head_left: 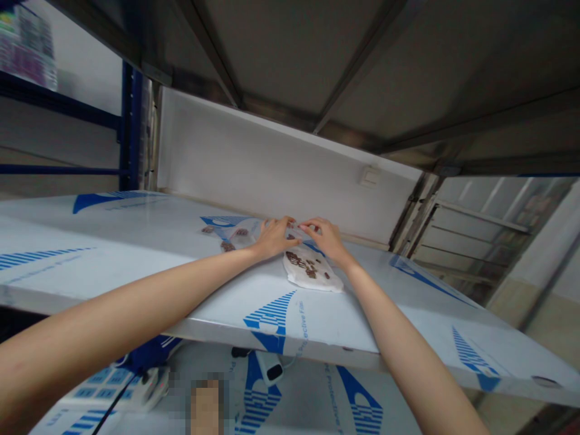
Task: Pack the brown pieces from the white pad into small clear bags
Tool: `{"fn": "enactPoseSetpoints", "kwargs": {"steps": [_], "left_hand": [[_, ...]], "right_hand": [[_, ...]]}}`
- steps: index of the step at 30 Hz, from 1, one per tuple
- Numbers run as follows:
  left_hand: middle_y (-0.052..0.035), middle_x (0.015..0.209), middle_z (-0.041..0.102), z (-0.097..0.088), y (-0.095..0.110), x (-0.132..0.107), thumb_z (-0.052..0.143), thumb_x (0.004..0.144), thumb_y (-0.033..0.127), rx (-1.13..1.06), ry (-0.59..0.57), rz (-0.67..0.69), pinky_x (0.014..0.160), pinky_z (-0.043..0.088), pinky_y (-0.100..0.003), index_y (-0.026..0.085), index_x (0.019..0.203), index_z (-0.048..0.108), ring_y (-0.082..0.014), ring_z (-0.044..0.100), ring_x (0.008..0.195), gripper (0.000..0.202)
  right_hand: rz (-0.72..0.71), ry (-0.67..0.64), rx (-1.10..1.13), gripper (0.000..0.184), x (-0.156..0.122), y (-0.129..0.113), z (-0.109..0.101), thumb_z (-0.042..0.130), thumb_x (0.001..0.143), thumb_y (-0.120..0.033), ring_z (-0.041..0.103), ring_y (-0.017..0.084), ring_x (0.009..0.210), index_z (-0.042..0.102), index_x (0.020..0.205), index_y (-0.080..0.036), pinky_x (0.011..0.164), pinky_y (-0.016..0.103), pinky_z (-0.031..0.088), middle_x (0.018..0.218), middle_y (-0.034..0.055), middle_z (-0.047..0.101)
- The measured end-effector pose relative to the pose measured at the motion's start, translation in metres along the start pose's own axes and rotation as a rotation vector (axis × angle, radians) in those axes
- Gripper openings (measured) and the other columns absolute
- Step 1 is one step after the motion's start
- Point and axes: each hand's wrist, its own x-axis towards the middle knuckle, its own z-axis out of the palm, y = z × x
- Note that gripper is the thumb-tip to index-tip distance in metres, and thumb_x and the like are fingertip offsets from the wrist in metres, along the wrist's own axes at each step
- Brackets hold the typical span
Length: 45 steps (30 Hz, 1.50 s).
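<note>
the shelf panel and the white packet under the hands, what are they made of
The shelf panel looks like sheet metal under a glossy film; blue print reads "protective film". The white packet looks like thin, crinkled plastic or paper bearing brown shapes; the look leaves that open.

The left arm (113,308) and right arm (408,350) are bare — slim and smooth, tapering to narrow wrists, the left one widening toward the lower corner of the view. The left hand (274,237) and right hand (327,240) are slender, with long thin fingers (312,225) — the nails too small to make out.
</note>
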Motion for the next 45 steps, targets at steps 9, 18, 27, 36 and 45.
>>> {"fn": "enactPoseSetpoints", "kwargs": {"steps": [9,18,27,36,45], "left_hand": [[-0.009,0.13,0.059,0.002,-0.004,0.002,0.065,0.078,0.044,-0.031,0.016,0.025,0.109,0.026,-0.047,0.021,0.125,0.049,-0.0283,0.048,0.124,0.054],[-0.0019,0.106,0.071,-0.008,-0.006,0.01,0.052,0.089,0.034,-0.286,0.232,-0.037,0.103,0.035,-0.035,0.022,0.096,0.068,-0.0205,0.06,0.108,0.021],[-0.0042,0.099,0.074,-0.012,-0.003,0.012,0.058,0.084,0.028,-0.359,0.308,-0.084,0.099,0.041,-0.034,0.019,0.089,0.072,-0.0218,0.064,0.102,0.017],[-0.0098,0.105,0.071,-0.013,-0.004,0.011,0.054,0.086,0.031,-0.503,0.242,-0.029,0.097,0.043,-0.031,0.012,0.098,0.068,-0.0211,0.063,0.103,0.026],[-0.0116,0.09,0.072,-0.011,-0.031,0.017,0.068,0.073,0.019,-0.687,-0.316,-0.009,0.085,0.047,-0.034,0.008,0.108,0.064,-0.0217,0.067,0.087,0.038]], "right_hand": [[-0.078,0.049,0.135,0.007,0.003,0.009,0.005,0.067,0.079,-0.023,0.06,0.018,0.092,0.073,0.079,-0.02,0.089,0.031,0.04,0.093,0.0055,0.069],[0.05,0.132,0.313,0.007,0.01,0.021,-0.001,0.064,0.075,-0.024,0.061,0.017,0.086,0.067,0.074,-0.018,0.083,0.031,0.045,0.086,0.0053,0.068],[0.117,0.076,0.549,0.022,0.007,0.018,0.001,0.067,0.069,-0.035,0.063,0.017,0.076,0.067,0.083,-0.018,0.073,0.03,0.047,0.085,0.0045,0.071],[0.121,0.078,0.564,0.017,0.009,0.018,-0.001,0.068,0.064,-0.033,0.061,0.016,0.07,0.068,0.07,-0.017,0.07,0.029,0.046,0.072,0.0037,0.07],[0.168,0.173,0.562,0.018,0.009,0.025,-0.01,0.07,0.062,-0.032,0.061,0.017,0.07,0.068,0.07,-0.016,0.072,0.031,0.046,0.073,0.0049,0.07]]}}
